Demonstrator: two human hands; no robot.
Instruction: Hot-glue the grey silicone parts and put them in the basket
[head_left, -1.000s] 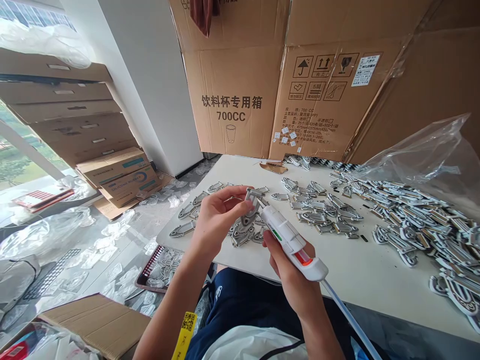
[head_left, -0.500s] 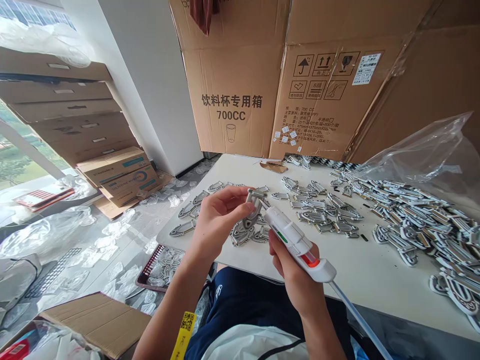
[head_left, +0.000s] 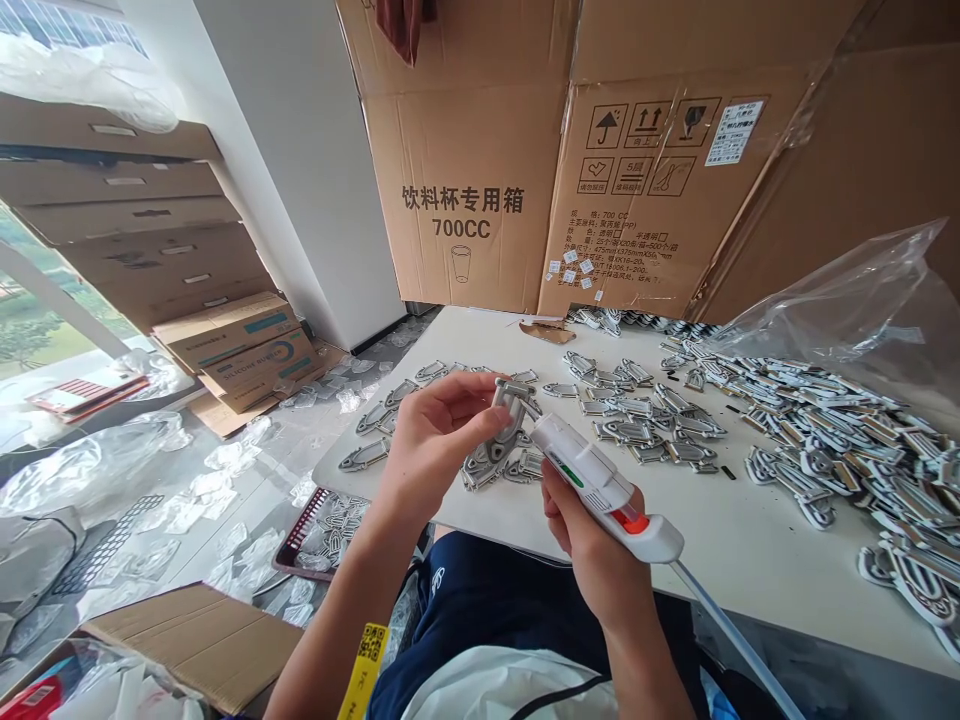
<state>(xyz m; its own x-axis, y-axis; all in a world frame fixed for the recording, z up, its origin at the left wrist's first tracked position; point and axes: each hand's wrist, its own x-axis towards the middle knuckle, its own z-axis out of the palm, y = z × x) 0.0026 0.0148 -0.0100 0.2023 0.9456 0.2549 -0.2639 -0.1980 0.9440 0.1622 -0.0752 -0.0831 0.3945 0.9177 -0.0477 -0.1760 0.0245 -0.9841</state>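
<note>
Between thumb and fingers, my left hand (head_left: pixel 442 425) pinches a small grey plastic part (head_left: pixel 511 412) above the table. My right hand (head_left: pixel 592 540) is wrapped round a white glue gun (head_left: pixel 589 470) with an orange-red trigger area. The gun's nozzle points up and left, close to the right edge of the grey part; whether it touches cannot be made out. From the gun's rear a long pale stick (head_left: pixel 735 635) runs down to the right. Similar grey parts (head_left: pixel 480 470) lie on the table just below my hands.
The white table (head_left: pixel 720 530) carries several loose grey parts (head_left: pixel 630 410) and a large pile (head_left: pixel 840 420) at right, beside a clear plastic bag (head_left: pixel 847 290). Tall cardboard (head_left: pixel 465 130) stands behind. A dark red basket (head_left: pixel 289 550) of parts and an open carton (head_left: pixel 195 640) are at left.
My right hand and the glue gun have shifted slightly right and down, so the nozzle sits a little farther from the grey part. My left hand stays nearly still.
</note>
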